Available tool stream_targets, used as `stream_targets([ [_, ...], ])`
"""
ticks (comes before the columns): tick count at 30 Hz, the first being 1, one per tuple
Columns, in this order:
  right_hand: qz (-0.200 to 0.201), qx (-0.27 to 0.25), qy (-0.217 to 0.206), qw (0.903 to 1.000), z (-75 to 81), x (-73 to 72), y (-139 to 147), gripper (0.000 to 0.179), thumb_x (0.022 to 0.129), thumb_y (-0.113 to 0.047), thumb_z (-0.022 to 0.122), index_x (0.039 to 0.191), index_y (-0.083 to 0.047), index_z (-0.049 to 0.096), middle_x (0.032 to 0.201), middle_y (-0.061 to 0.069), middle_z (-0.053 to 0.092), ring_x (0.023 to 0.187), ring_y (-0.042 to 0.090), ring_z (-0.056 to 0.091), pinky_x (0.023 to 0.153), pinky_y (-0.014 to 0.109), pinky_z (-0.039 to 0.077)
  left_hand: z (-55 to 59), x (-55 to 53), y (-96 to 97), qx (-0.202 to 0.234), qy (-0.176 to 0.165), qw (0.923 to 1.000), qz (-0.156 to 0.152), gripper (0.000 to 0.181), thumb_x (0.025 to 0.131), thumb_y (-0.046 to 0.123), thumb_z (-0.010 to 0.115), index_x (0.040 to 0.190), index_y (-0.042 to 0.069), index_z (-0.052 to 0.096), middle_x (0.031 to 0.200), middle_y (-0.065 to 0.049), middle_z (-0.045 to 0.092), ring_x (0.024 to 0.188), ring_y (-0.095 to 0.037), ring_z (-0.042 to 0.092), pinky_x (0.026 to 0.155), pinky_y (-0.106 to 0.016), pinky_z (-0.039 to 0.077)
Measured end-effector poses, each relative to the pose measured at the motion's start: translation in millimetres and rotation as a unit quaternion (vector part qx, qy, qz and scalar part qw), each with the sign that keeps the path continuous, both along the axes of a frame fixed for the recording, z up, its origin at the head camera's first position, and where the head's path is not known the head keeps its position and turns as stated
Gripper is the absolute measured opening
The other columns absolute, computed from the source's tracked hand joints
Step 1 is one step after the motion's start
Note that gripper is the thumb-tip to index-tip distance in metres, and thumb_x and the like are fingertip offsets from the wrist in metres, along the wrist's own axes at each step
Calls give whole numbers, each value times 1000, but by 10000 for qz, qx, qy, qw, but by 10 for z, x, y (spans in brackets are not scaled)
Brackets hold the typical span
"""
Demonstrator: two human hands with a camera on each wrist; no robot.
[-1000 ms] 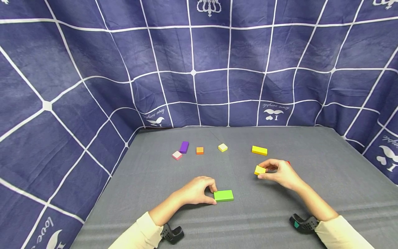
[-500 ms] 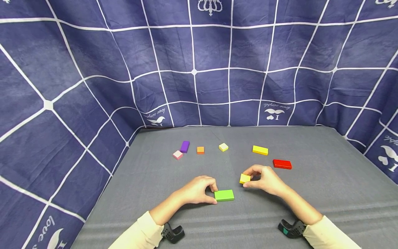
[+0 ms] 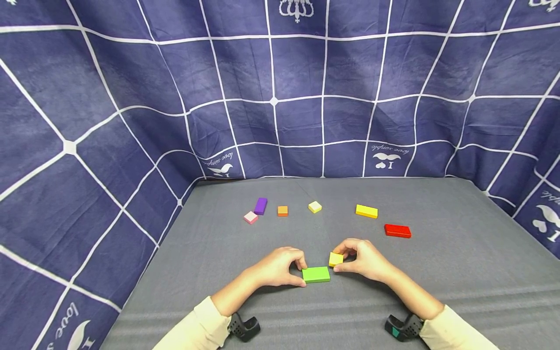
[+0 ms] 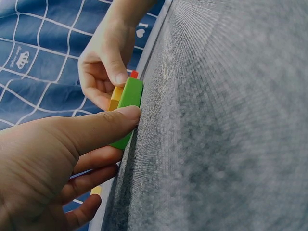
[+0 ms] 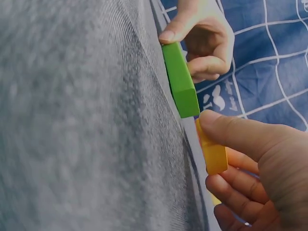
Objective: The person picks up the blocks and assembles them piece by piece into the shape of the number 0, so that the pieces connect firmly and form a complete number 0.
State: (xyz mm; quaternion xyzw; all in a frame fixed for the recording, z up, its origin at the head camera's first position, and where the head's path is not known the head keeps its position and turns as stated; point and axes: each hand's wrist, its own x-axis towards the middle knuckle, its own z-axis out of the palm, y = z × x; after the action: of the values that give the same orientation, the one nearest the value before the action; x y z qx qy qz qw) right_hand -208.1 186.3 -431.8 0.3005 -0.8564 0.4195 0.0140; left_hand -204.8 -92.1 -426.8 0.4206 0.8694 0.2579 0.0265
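A flat green rectangular block (image 3: 316, 274) lies on the grey tabletop, and my left hand (image 3: 278, 268) pinches its left end between thumb and fingers. Just beyond the block's right end, my right hand (image 3: 366, 260) pinches a small yellow-orange block (image 3: 336, 259) by its sides. The right wrist view shows the orange-toned block (image 5: 214, 153) close to the near end of the green block (image 5: 180, 79). Whether the two blocks touch is hard to tell. In the left wrist view the green block (image 4: 131, 102) partly hides the other one.
Farther back lie a purple block (image 3: 260, 206), a pink block (image 3: 251, 217), an orange block (image 3: 283, 211) and a pale yellow block (image 3: 315, 207). To the right are a long yellow block (image 3: 366, 211) and a red block (image 3: 397, 231). A blue checked curtain (image 3: 297, 126) borders the table.
My right hand has carried the yellow-orange block left and toward me, up beside the green block, uncovering the red block. My left hand and the green block have stayed in place.
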Motion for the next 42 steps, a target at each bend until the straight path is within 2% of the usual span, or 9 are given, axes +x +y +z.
stream_targets([
  [9,-18,47,139,9999,-85,16,-45,28,69,-21,89,90,-14,72,84,-9,64,73,12,57,65,24,48,-6,-1,3,21,63,10000,-46,30,72,25,87,86,17,62,84,11,61,81,-3,55,77,-19,45],
  [19,150,65,396,9991,-134,-10,-55,29,70,-20,88,91,-15,70,86,-10,62,75,12,56,65,24,48,4,-7,6,44,28,10000,-11,29,72,23,87,86,16,62,84,10,62,81,-3,55,77,-21,45],
  [25,164,163,585,9980,-143,-3,-39,35,71,-26,88,98,-14,69,90,-8,63,77,11,55,67,24,48,1,-2,9,44,-1,10000,-16,29,72,23,87,86,16,63,84,10,62,81,-3,55,77,-20,45],
  [30,118,134,1024,9946,-128,30,-60,35,73,-26,87,101,-15,68,93,-8,62,81,10,55,69,25,47,-6,-8,10,43,13,10000,-40,29,72,24,87,86,16,63,85,10,62,81,-3,55,78,-20,45],
  [36,247,-6,1723,9847,-119,85,-166,21,77,-15,82,94,-14,69,91,-9,63,83,9,55,71,25,47,-17,-20,11,72,109,9999,-83,29,72,24,87,86,17,62,85,9,62,81,-3,55,77,-19,45],
  [42,111,147,1993,9798,-129,145,-245,16,77,-12,81,86,-18,69,86,-12,61,79,5,51,67,23,45,-14,-14,3,50,106,9999,-56,29,72,25,87,87,17,63,85,9,62,81,-3,55,77,-19,45],
])
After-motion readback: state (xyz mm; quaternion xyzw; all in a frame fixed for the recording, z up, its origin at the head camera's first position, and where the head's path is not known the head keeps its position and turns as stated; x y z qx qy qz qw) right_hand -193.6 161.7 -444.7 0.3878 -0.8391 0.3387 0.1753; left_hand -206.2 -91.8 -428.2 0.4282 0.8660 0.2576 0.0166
